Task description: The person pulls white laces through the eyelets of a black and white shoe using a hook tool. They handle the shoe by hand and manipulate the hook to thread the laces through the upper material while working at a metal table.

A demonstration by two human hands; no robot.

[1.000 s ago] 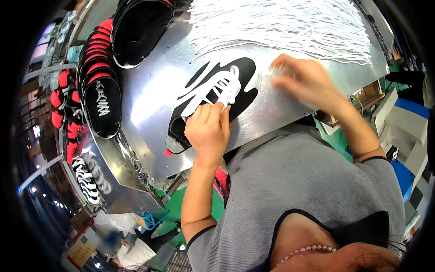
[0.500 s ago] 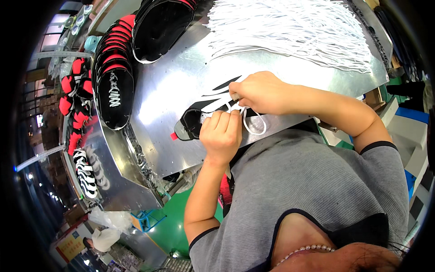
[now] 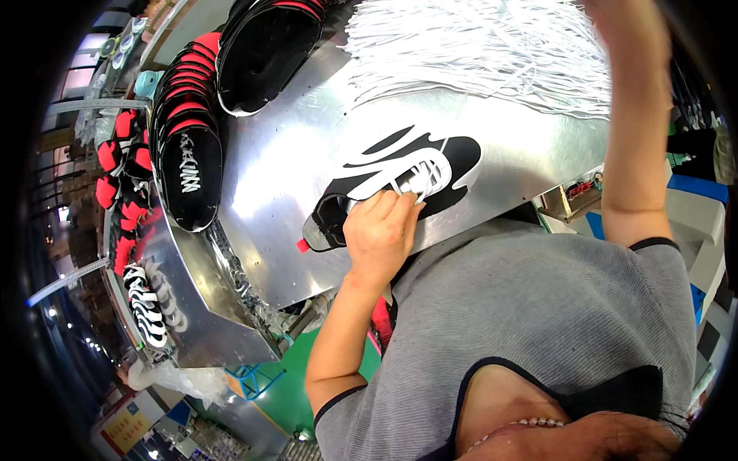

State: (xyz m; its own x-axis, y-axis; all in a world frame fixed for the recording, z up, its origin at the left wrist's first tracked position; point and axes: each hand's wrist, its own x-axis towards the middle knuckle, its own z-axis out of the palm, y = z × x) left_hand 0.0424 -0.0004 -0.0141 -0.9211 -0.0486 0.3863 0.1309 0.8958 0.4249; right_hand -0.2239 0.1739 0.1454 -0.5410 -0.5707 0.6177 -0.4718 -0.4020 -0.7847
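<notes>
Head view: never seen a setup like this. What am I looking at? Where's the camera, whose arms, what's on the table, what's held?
No robot here: just a person working with two bare hands. The camera sits on that person's head, looking down through a fisheye lens, so straight edges bend and the wearer's grey shirt fills the lower part.

The left hand grips a black-and-white shoe upper near its lacing; the fingers hide the exact hold. The right hand is at the top edge, blurred and cut off, so whether it holds anything can't be told.

On the shiny metal table, a wide pile of white laces lies beyond the upper. Stacked black and red shoe parts line the left side.
</notes>
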